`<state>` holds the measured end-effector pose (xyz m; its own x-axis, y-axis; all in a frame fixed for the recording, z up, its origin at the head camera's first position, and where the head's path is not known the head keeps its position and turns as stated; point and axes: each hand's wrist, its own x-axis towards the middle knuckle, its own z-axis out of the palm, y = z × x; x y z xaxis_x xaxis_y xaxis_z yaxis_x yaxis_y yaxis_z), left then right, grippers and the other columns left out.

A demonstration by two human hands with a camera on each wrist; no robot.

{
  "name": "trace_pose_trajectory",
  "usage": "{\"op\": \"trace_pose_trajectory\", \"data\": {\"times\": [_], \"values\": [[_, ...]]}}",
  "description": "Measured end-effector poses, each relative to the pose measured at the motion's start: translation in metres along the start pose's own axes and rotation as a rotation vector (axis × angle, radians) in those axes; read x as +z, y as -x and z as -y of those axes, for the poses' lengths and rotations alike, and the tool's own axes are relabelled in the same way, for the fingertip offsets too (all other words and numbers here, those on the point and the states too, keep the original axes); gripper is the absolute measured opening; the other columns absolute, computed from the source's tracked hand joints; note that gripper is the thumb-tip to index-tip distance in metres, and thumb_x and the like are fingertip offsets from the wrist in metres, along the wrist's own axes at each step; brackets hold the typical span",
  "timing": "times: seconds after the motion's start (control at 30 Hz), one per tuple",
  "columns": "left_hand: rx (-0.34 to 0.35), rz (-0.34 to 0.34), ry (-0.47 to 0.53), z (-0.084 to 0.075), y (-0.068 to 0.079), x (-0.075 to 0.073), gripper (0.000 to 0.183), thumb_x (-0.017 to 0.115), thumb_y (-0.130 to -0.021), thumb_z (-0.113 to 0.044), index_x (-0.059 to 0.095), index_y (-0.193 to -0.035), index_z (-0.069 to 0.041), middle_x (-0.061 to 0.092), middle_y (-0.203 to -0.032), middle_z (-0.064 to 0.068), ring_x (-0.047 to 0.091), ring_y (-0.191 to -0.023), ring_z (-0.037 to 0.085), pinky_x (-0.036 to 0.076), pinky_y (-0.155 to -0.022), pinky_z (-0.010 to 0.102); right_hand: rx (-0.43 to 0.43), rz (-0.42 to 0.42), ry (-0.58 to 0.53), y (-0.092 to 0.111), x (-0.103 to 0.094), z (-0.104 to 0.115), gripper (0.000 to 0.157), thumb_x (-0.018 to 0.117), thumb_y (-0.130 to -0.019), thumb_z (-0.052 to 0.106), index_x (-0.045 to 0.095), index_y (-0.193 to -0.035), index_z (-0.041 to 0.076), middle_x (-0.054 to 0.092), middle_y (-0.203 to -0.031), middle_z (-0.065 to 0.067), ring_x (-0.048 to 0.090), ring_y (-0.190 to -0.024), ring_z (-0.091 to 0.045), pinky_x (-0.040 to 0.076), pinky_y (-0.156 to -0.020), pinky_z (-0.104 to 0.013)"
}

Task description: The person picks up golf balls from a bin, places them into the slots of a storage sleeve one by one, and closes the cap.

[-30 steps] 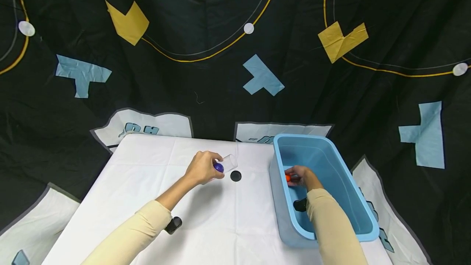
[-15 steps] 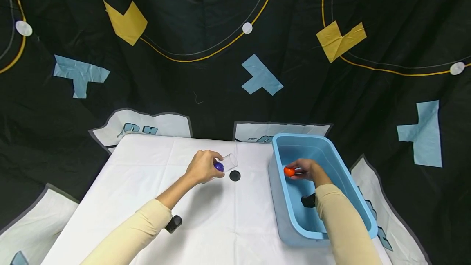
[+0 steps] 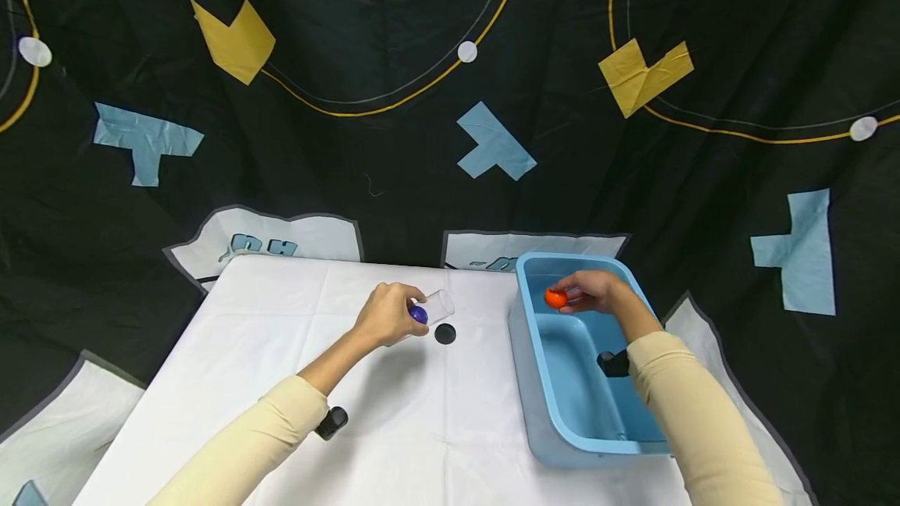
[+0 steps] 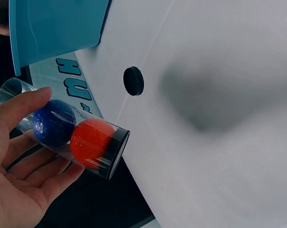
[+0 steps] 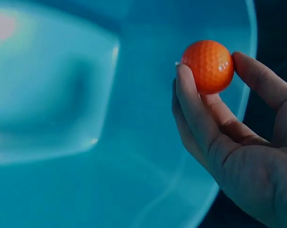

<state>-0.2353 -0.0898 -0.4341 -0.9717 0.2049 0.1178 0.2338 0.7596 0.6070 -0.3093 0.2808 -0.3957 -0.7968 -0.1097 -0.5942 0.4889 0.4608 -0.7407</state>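
Observation:
My left hand (image 3: 391,314) grips a clear plastic tube (image 3: 441,304) above the white table, tilted with its open end away. Inside the tube, in the left wrist view, a blue ball (image 4: 54,122) lies against an orange ball (image 4: 92,143), which sits by the black cap at the closed end. My right hand (image 3: 592,291) pinches an orange golf ball (image 5: 208,67) between thumb and fingertips, over the far part of the blue tub (image 3: 537,381). Near the tube, a loose black cap (image 3: 445,333) lies on the table.
The blue tub stands on the right side of the white table (image 3: 394,428). A black cloth (image 3: 394,186) with tape marks hangs behind. Black wrist cameras (image 3: 332,422) sit under both forearms.
My right hand has risen from low inside the tub toward its far end, carrying the orange golf ball. My left hand and its tube have stayed nearly still.

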Motion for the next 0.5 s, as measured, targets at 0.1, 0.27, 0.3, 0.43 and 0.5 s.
{"op": "trace_pose_trajectory", "data": {"times": [0.1,0.27,0.3,0.43,0.5], "values": [[0.004,0.003,-0.002,-0.001,0.0,0.0,0.044,0.094,-0.065,-0.017,0.078,-0.106,-0.008,0.078,-0.089,0.009,0.072,-0.079,0.018,0.057,-0.069,0.03,-0.017,0.021,0.026,0.01,-0.002,0.015,0.053,0.06,-0.102,0.02,0.04,-0.143,-0.006,0.054,-0.13,-0.023,0.072,-0.092,-0.023,0.058,-0.091,-0.033],[0.005,0.004,-0.005,-0.003,0.0,0.0,0.046,0.095,-0.065,-0.017,0.078,-0.107,-0.008,0.078,-0.09,0.01,0.072,-0.079,0.018,0.057,-0.068,0.03,-0.068,0.059,0.088,0.027,0.001,0.042,0.049,0.065,-0.1,0.022,0.046,-0.135,-0.006,0.063,-0.116,-0.014,0.073,-0.093,-0.022,0.057,-0.092,-0.033],[0.006,0.005,-0.004,-0.004,0.0,0.0,0.046,0.095,-0.065,-0.017,0.078,-0.107,-0.007,0.078,-0.09,0.01,0.072,-0.079,0.018,0.057,-0.068,0.03,-0.083,0.076,0.1,0.031,0.002,0.048,0.047,0.065,-0.1,0.022,0.048,-0.133,-0.006,0.064,-0.113,-0.013,0.073,-0.094,-0.022,0.058,-0.092,-0.032],[0.01,0.007,0.012,-0.005,-0.001,0.002,0.046,0.094,-0.065,-0.016,0.078,-0.107,-0.007,0.078,-0.089,0.01,0.072,-0.077,0.017,0.056,-0.066,0.028,-0.134,0.143,0.144,0.039,0.013,0.063,0.042,0.062,-0.101,0.021,0.052,-0.131,-0.008,0.069,-0.109,-0.012,0.072,-0.094,-0.022,0.059,-0.086,-0.029],[0.016,0.004,0.02,-0.006,-0.001,0.003,0.045,0.094,-0.065,-0.016,0.078,-0.106,-0.007,0.078,-0.088,0.01,0.072,-0.077,0.017,0.056,-0.065,0.027,-0.152,0.167,0.156,0.04,0.022,0.068,0.042,0.061,-0.102,0.02,0.054,-0.131,-0.009,0.07,-0.111,-0.013,0.072,-0.097,-0.024,0.059,-0.086,-0.03]]}}
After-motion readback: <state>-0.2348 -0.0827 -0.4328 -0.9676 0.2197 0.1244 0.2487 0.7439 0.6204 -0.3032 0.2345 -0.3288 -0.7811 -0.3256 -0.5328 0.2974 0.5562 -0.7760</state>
